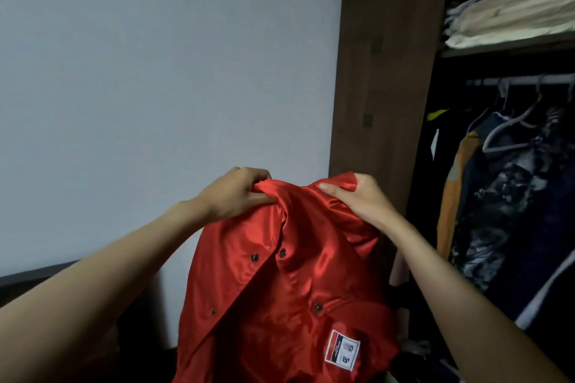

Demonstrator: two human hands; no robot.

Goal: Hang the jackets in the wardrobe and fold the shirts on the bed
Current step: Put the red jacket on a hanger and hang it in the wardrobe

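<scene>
Head cam: red jacket (280, 274) gripped at shoulders, left hand (236, 194) and right hand (357, 199) both clenched. Slippery satin, no hanger fitted, could slide off rail (522, 80).

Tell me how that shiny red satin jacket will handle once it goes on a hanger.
The shiny red satin jacket probably drapes limp: it sags in folds below the left hand and right hand. Its glossy sheen suggests it is slippery and may slide off a smooth hanger. It looks light, bunching easily where pinched.
</scene>
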